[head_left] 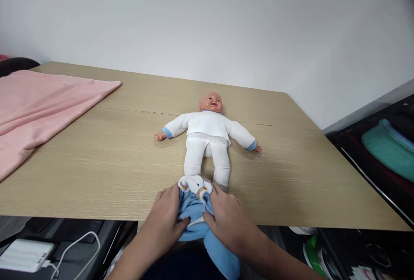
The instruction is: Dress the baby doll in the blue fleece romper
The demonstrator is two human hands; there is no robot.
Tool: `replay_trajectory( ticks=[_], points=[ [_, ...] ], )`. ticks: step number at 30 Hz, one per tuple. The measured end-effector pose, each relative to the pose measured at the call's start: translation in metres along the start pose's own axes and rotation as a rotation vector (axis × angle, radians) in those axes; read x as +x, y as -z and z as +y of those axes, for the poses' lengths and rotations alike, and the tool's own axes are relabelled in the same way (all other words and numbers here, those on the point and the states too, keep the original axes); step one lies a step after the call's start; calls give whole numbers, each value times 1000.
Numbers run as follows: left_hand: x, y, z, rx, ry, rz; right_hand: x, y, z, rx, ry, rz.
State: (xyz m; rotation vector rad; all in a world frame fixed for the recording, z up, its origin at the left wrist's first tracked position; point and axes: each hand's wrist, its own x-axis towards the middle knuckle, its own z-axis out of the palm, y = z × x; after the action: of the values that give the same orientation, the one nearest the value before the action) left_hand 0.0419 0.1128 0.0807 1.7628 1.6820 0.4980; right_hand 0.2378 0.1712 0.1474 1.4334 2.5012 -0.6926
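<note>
A baby doll [208, 127] with a soft white body, blue cuffs and a bald head lies on its back on the table, legs towards me. My left hand [166, 211] grips the left side of a pair of fuzzy blue doll pants [190, 209], bunched up, with a white animal face on the front. On the other side of the cloth, my right hand [226, 217] is closed around the same pants, thumb on top. The bunched opening is at the doll's lower legs; its left-side foot is hidden behind the cloth. Part of the pants hangs below the table edge.
A pink cloth [58, 107] covers the left part of the wooden table [129, 150]. Under the front edge, a white power bank [27, 254] with a cable lies at left. On the right, a dark shelf holds folded green cloth [390, 148]. A wall stands behind.
</note>
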Motion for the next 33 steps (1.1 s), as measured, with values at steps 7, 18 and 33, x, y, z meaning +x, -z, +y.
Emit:
replay_trajectory(
  ticks=[7, 18, 33],
  points=[
    [-6, 1, -9, -383, -146, 51, 2, -5, 7, 186, 66, 31],
    [-7, 12, -36, -790, 67, -12, 15, -18, 17, 572, 262, 327],
    [9, 52, -12, -528, -50, -173, 23, -9, 29, 503, 324, 358]
  ],
)
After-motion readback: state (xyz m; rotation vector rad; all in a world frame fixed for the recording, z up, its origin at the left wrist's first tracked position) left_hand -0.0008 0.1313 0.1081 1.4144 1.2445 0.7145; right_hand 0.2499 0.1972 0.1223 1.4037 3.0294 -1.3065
